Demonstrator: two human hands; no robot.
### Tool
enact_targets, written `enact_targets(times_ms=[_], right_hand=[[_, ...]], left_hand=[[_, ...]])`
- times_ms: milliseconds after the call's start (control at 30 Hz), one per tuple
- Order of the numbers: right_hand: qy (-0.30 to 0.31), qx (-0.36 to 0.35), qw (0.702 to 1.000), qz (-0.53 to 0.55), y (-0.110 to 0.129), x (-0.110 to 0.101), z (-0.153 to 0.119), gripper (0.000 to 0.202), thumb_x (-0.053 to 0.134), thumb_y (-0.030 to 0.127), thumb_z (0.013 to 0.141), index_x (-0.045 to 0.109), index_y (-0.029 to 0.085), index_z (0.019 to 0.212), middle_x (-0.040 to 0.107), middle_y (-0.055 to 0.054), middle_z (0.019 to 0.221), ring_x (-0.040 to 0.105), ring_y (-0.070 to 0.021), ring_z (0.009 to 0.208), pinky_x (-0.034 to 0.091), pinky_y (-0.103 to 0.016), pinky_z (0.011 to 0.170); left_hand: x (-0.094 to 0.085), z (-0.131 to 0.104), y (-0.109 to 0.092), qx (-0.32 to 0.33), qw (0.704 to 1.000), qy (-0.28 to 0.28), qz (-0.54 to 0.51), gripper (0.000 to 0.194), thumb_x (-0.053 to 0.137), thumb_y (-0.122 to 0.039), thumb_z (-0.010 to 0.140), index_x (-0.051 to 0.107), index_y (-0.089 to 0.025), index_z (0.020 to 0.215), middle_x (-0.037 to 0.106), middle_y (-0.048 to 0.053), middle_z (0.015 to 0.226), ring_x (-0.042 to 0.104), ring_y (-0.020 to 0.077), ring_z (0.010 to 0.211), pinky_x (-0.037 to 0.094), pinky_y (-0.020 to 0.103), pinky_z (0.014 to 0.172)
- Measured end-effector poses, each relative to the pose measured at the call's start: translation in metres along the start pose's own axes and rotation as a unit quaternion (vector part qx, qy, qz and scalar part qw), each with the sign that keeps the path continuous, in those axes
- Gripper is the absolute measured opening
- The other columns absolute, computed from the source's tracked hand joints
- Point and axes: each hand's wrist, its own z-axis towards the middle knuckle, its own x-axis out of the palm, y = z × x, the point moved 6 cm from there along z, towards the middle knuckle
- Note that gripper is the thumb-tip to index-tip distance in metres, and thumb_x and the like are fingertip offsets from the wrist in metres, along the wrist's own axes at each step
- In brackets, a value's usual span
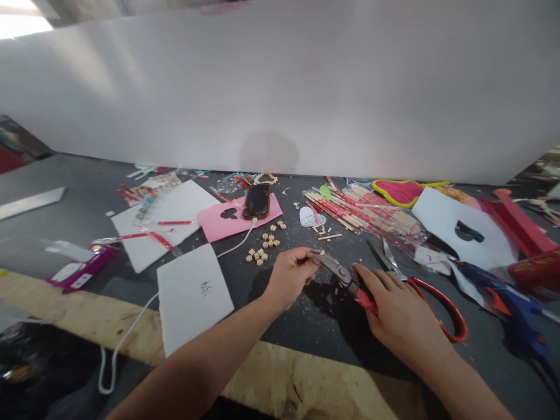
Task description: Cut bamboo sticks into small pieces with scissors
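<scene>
My right hand (400, 306) is wrapped round the red handles of a pair of pliers (339, 271). Their grey jaws point left, towards my left hand (291, 274). The fingers of that hand are pinched together beside the jaw tips. A tiny pale wooden piece (322, 252) shows at the jaws; whatever lies inside the left fingertips is mostly hidden. Left of the pliers, small clusters of cut wooden bits (258, 255) lie on the dark table (306, 344). Crumbs are scattered under both hands. A short wooden stick (329, 237) rests just beyond the jaws.
Large red-handled scissors (455, 326) and a blue glue gun (499, 286) lie at right. Behind are plastic-wrapped chopsticks (371, 213). A phone (256, 201) with a white cable sits on pink paper (214, 224). White foam sheets (192, 294) and a purple power strip (83, 268) are left.
</scene>
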Motion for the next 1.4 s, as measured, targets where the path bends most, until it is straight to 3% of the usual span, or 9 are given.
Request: enact_targets(times_ms=[233, 533, 733, 900, 1000, 1200, 1400], right_hand=[[0.013, -0.012, 1.000, 0.012, -0.0026, 0.0013, -0.0020, 0.056, 0.043, 0.014, 0.069, 0.040, 0.020, 0.125, 0.057, -0.006, 0.111, 0.051, -0.0220, 0.098, 0.043, -0.036, 0.078], [-0.002, -0.013, 1.000, 0.017, 0.0005, 0.0004, -0.0010, 0.053, 0.043, 0.013, 0.067, 0.043, 0.018, 0.121, 0.059, -0.008, 0.103, 0.057, -0.0194, 0.088, 0.045, -0.031, 0.076], [0.031, 0.023, 0.999, 0.012, 0.0041, 0.0037, -0.0067, 0.049, 0.041, 0.011, 0.067, 0.045, 0.018, 0.115, 0.060, -0.007, 0.094, 0.059, -0.0195, 0.081, 0.046, -0.031, 0.071], [0.008, 0.032, 0.999, -0.008, 0.0012, 0.0018, -0.0042, 0.048, 0.043, 0.015, 0.068, 0.044, 0.019, 0.116, 0.059, -0.008, 0.102, 0.058, -0.0212, 0.084, 0.046, -0.032, 0.069], [0.003, 0.026, 1.000, -0.010, 0.0000, 0.0018, -0.0021, 0.050, 0.043, 0.015, 0.068, 0.043, 0.020, 0.118, 0.059, -0.007, 0.103, 0.057, -0.0215, 0.086, 0.045, -0.033, 0.070], [0.017, 0.003, 1.000, 0.005, -0.0006, 0.0039, 0.0002, 0.056, 0.043, 0.015, 0.069, 0.040, 0.019, 0.124, 0.057, -0.008, 0.109, 0.054, -0.0226, 0.095, 0.044, -0.036, 0.077], [0.010, -0.012, 1.000, 0.015, -0.0042, 0.0044, -0.0007, 0.056, 0.042, 0.014, 0.068, 0.041, 0.019, 0.123, 0.057, -0.008, 0.109, 0.054, -0.0224, 0.093, 0.044, -0.037, 0.077]], left_hand=[[0.0033, 0.0003, 0.0036, -0.023, 0.999, 0.031, -0.019, 0.022, 0.060, -0.033, 0.070, 0.058, -0.011, 0.066, 0.044, -0.003, 0.050, 0.026, 0.0029, 0.040, 0.016, 0.019, 0.040], [0.0044, -0.0003, 0.0014, -0.029, 0.999, 0.029, -0.030, 0.024, 0.062, -0.033, 0.068, 0.058, -0.010, 0.067, 0.051, 0.000, 0.057, 0.029, 0.0020, 0.040, 0.017, 0.018, 0.039], [0.0044, -0.0011, 0.0048, -0.042, 0.998, 0.014, -0.035, 0.024, 0.062, -0.033, 0.067, 0.057, -0.010, 0.066, 0.049, -0.002, 0.055, 0.030, 0.0020, 0.040, 0.018, 0.018, 0.038], [0.0021, 0.0006, -0.0002, -0.002, 1.000, -0.007, -0.009, 0.019, 0.063, -0.030, 0.067, 0.059, -0.012, 0.072, 0.048, -0.003, 0.053, 0.040, 0.0046, 0.045, 0.029, 0.017, 0.043], [0.0005, 0.0008, 0.0000, -0.001, 1.000, -0.018, 0.002, 0.017, 0.062, -0.029, 0.068, 0.058, -0.013, 0.071, 0.046, -0.004, 0.050, 0.040, 0.0051, 0.044, 0.027, 0.017, 0.042], [0.0004, 0.0016, 0.0017, -0.002, 1.000, 0.008, 0.019, 0.018, 0.058, -0.028, 0.071, 0.060, -0.011, 0.066, 0.041, -0.005, 0.042, 0.031, 0.0036, 0.039, 0.020, 0.018, 0.040], [0.0033, 0.0010, 0.0029, -0.056, 0.996, 0.061, -0.038, 0.017, 0.062, -0.027, 0.066, 0.061, -0.010, 0.070, 0.056, 0.001, 0.060, 0.030, 0.0015, 0.040, 0.016, 0.018, 0.039]])
